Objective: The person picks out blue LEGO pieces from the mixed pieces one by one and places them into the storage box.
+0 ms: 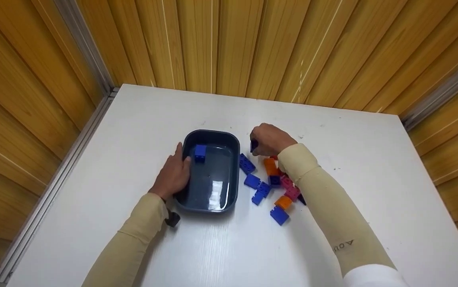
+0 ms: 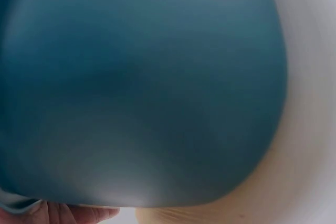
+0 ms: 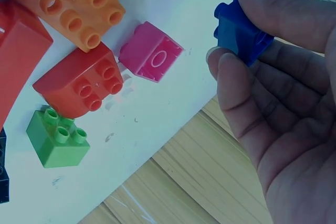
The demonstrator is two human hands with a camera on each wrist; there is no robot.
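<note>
A dark blue tray sits mid-table with one blue brick inside. My left hand grips the tray's left rim, thumb over the edge; in the left wrist view the tray wall fills the frame with fingertips at the bottom. My right hand hovers just right of the tray and pinches a blue brick between thumb and fingers. Below it lie loose bricks: orange, red, pink and green.
Several blue, orange and pink bricks are scattered right of the tray, partly under my right forearm. The white table stands in a corner of wooden panel walls. A small black object hangs at my left wrist.
</note>
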